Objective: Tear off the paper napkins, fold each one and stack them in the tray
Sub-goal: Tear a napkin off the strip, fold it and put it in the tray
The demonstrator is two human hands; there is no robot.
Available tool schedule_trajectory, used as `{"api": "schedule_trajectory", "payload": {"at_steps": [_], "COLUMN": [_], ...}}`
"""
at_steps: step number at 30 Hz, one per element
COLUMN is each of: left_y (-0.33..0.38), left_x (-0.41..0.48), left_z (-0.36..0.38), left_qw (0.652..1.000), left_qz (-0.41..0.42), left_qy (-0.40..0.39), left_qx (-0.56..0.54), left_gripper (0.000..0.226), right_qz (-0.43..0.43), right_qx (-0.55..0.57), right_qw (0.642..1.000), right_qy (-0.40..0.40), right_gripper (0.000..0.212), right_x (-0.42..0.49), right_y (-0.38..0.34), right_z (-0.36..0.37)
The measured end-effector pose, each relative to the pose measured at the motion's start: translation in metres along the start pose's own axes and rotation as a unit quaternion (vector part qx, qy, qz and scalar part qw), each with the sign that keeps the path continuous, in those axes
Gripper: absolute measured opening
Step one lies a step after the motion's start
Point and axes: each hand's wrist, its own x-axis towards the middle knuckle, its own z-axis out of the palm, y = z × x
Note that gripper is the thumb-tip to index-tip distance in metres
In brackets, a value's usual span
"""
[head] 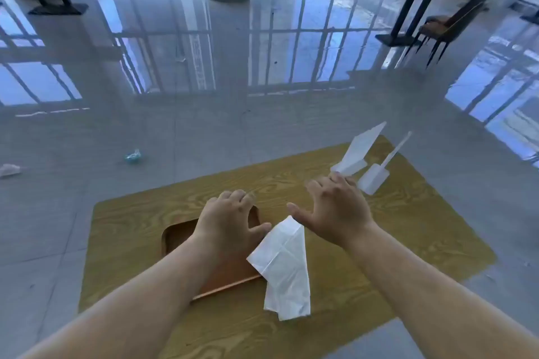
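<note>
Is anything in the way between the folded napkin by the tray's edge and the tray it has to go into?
Yes: the left hand is spread over the tray, covering much of its far part. The folded napkin lies beside it, overlapping the tray's right edge. The right hand hovers open over the table. No other object blocks the tray.

Table (350, 271): yellow-ochre, bold swirling wood-grain pattern. Tray (175, 239): plain reddish-brown. Napkin (284, 265): white, faint crease lines. Napkin strip (360, 150): white, unpatterned. Floor (204, 131): glossy grey tiles, blue window reflections.
</note>
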Motion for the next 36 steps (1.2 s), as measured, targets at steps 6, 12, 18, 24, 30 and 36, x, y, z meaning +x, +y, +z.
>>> {"api": "schedule_trajectory", "payload": {"at_steps": [6,12,18,24,30,36], "left_y": [0.014,0.024,0.024,0.023,0.031,0.038], "left_x": [0.006,0.006,0.018,0.026,0.028,0.042], "left_z": [0.094,0.154,0.175,0.186,0.192,0.191], "left_qw": [0.987,0.949,0.917,0.911,0.907,0.925], "left_qz": [-0.09,-0.213,-0.303,-0.31,-0.307,-0.28], "left_qy": [-0.128,-0.184,-0.186,-0.206,-0.17,-0.188], "left_qx": [-0.043,-0.14,-0.178,-0.177,-0.233,-0.177], "left_gripper": [0.085,0.086,0.081,0.04,0.05,0.066], "right_qz": [-0.041,-0.087,-0.102,-0.109,-0.098,-0.108], "right_qx": [0.009,0.058,0.092,0.088,0.117,0.13], "right_qw": [0.992,0.974,0.961,0.961,0.959,0.955], "right_qy": [-0.116,-0.198,-0.24,-0.24,-0.238,-0.245], "right_gripper": [0.075,0.075,0.077,0.075,0.075,0.072], "right_x": [-0.014,-0.027,-0.029,-0.026,-0.02,-0.021], "right_y": [0.015,0.017,0.018,0.022,0.034,0.047], "right_z": [0.105,0.177,0.213,0.226,0.228,0.231]}}
